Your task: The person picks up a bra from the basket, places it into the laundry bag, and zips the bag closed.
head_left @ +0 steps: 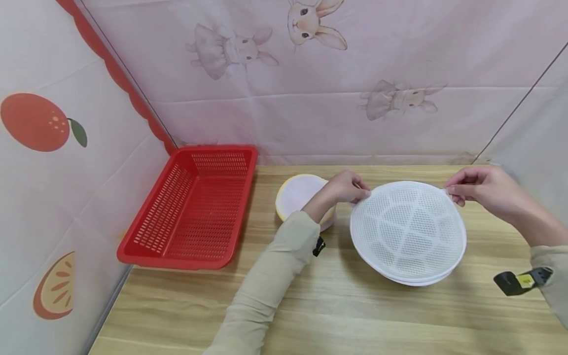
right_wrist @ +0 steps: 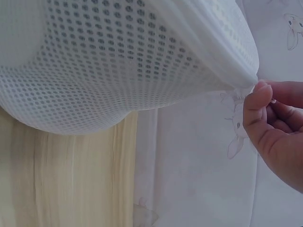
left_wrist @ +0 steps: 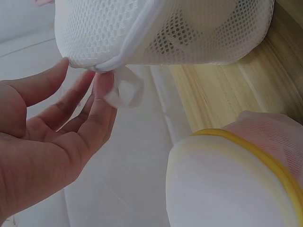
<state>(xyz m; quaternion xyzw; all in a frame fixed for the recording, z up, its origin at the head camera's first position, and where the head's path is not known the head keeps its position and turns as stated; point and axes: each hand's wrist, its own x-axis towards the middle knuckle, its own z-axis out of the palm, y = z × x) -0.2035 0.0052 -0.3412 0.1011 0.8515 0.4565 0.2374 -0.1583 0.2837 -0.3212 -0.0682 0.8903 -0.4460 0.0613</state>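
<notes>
A round white mesh laundry bag (head_left: 408, 231) sits at the right of the table, its flat top facing up. At its upper left edge my left hand (head_left: 348, 186) pinches the rim; in the left wrist view a small white loop (left_wrist: 130, 87) hangs by those fingers. My right hand (head_left: 485, 190) pinches the opposite upper right edge between thumb and forefinger. There the mesh side (right_wrist: 109, 71) is drawn out to a point in the right wrist view. What lies under the right fingertips is hidden.
A smaller round mesh bag (head_left: 299, 195) with yellow trim stands behind my left wrist. At the left is a red plastic basket (head_left: 177, 264) with slotted walls. A printed cloth (head_left: 310, 123) borders the back of the wooden table (head_left: 355, 320).
</notes>
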